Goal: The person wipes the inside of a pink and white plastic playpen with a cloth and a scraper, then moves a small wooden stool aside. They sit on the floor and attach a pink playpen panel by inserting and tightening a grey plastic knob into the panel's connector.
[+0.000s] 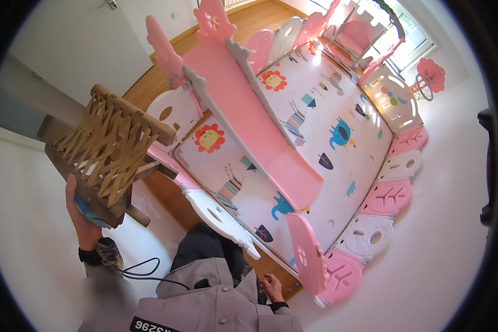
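Note:
My left hand (84,221) is raised at the left and closed round the lower edge of a wooden folding stool (61,150). Tan straps (102,146) are woven criss-cross between its dark wooden bars, and the stool is held tilted off the floor. Something blue, perhaps a cloth (88,212), shows between the palm and the wood; I cannot make out its kind. Low by my right side hangs my right hand (272,288), its fingers loosely bent and apart, holding nothing visible. A white play-fence panel (218,217) stands in front of my legs.
Pink and white fence panels (390,196) ring a printed play mat (337,166). A pink slide (243,105) slopes down onto it. One pink panel (304,252) stands swung out near my right hand. A black cable (141,275) loops from my left wrist. A white door (83,44) is at the far left.

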A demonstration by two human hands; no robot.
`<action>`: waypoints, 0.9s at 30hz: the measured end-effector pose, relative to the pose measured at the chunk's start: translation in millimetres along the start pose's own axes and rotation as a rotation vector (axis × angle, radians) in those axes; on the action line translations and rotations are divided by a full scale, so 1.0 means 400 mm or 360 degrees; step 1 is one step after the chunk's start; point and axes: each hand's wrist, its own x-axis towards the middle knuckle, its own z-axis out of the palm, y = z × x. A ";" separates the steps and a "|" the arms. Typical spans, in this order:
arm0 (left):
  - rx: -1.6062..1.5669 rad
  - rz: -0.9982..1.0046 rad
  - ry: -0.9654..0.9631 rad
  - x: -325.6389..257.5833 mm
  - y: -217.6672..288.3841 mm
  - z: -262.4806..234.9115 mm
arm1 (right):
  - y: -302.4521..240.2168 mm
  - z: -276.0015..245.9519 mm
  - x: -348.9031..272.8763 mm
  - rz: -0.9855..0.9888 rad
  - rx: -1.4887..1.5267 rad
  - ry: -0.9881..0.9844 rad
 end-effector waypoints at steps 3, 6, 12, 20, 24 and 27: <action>-0.0009 0.0030 0.0018 0.033 0.012 -0.013 | 0.008 -0.004 0.001 -0.0011 0.0004 0.0033; -0.0005 0.0033 0.0021 0.090 0.009 -0.028 | -0.030 -0.005 -0.025 0.0102 -0.0122 0.0166; -0.0035 -0.0038 0.0065 0.273 0.024 -0.072 | -0.154 0.097 -0.076 0.0254 -0.0138 0.0255; -0.0010 -0.0084 0.0097 0.509 0.093 -0.115 | -0.191 0.335 -0.010 -0.0077 -0.0440 0.0300; 0.0083 0.0013 0.0158 0.537 0.139 -0.126 | -0.256 0.373 0.031 -0.0194 -0.0581 0.0352; 0.0088 0.0050 0.0148 0.519 0.167 -0.124 | -0.328 0.375 0.059 0.0018 0.0031 0.0131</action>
